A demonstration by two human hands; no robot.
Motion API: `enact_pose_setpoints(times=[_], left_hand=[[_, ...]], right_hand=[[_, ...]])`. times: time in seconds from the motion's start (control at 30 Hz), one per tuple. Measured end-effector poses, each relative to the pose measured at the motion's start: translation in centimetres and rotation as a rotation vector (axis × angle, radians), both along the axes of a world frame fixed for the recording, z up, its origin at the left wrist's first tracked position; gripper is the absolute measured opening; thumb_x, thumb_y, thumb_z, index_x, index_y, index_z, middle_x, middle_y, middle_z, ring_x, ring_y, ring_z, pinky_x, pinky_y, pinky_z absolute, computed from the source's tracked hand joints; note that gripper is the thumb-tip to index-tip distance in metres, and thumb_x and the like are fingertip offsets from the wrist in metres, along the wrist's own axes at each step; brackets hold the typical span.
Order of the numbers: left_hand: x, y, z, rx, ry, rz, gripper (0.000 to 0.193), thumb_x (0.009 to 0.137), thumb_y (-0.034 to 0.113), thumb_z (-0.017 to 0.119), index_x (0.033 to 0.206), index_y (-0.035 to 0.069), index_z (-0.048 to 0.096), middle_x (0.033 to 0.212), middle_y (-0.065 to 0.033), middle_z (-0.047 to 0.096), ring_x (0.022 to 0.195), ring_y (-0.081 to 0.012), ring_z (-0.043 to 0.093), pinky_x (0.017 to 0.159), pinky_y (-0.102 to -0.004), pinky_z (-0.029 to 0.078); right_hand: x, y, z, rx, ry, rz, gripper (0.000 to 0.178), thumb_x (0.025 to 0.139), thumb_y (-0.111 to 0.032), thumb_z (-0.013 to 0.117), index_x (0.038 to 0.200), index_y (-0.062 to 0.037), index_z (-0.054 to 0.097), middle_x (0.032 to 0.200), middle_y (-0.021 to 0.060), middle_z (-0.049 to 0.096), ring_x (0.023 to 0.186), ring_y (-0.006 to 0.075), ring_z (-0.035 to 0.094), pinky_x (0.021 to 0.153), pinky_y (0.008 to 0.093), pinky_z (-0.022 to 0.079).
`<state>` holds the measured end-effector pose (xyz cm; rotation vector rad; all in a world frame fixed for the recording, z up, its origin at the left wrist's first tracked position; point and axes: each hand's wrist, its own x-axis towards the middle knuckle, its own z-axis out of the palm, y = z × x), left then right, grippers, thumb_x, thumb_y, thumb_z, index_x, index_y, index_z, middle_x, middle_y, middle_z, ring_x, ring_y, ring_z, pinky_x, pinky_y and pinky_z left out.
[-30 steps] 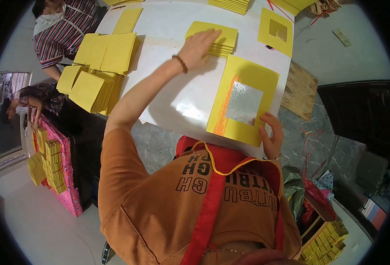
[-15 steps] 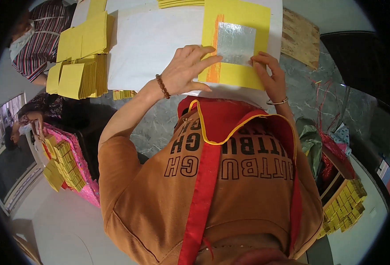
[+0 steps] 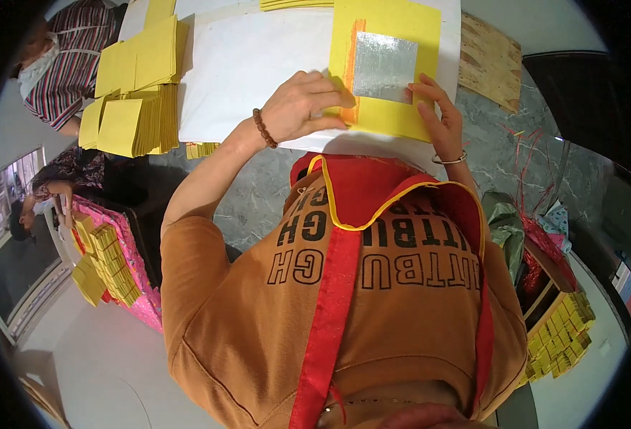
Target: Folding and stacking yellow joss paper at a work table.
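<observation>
The bench is carrying a white sheet and stacks of yellow paper; the yellow sheet with a foil square is lying at its near edge; the left hand is curling over its left edge, the right hand pressing flat fingers on its right side, neither pinching; it looks thin, limp, tearable, best handled by the edges.

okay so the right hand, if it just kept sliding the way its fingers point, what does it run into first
The right hand rests on the yellow sheet, fingers pointing up and left. Going straight on, its fingertips would probably first meet the silver foil square stuck on that sheet, which they already seem to touch at its right edge.
</observation>
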<state>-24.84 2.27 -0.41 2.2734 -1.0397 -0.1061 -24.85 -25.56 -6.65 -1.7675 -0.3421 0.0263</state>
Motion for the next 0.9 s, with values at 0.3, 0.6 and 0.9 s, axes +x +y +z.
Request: enact_pose_setpoints(times=[0.3, 0.6, 0.9], left_hand=[[1.3, 0.4, 0.2, -0.119, 0.427, 0.118, 0.02, 0.082, 0.021, 0.062, 0.089, 0.003, 0.066, 0.078, -0.0093, 0.064, 0.069, -0.0197, 0.059, 0.062, -0.0297, 0.047], [1.6, 0.8, -0.5, -0.17, 0.664, 0.161, 0.013, 0.083, 0.011, 0.059, 0.086, 0.001, 0.066, 0.073, -0.0022, 0.062, 0.067, -0.0084, 0.055, 0.062, -0.024, 0.045], [2.3, 0.9, -0.8, -0.252, 0.871, 0.2, 0.011, 0.082, 0.008, 0.058, 0.085, -0.001, 0.065, 0.072, 0.0003, 0.061, 0.067, -0.0053, 0.052, 0.063, -0.0213, 0.043]], right_hand=[[0.5, -0.3, -0.2, 0.132, 0.081, 0.036, 0.04, 0.095, -0.028, 0.033, 0.102, -0.0004, 0.062, 0.107, 0.0101, 0.06, 0.12, 0.0261, 0.041, 0.102, 0.0358, 0.028], [0.7, -0.6, -0.7, 0.124, 0.127, 0.075, 0.049, 0.095, -0.034, 0.028, 0.106, 0.0036, 0.058, 0.11, 0.0119, 0.059, 0.124, 0.0259, 0.037, 0.104, 0.0369, 0.026], [0.6, -1.1, -1.6, 0.2, 0.12, 0.096, 0.053, 0.096, -0.036, 0.022, 0.111, 0.0025, 0.055, 0.113, 0.0126, 0.058, 0.125, 0.0243, 0.037, 0.104, 0.0361, 0.026]])
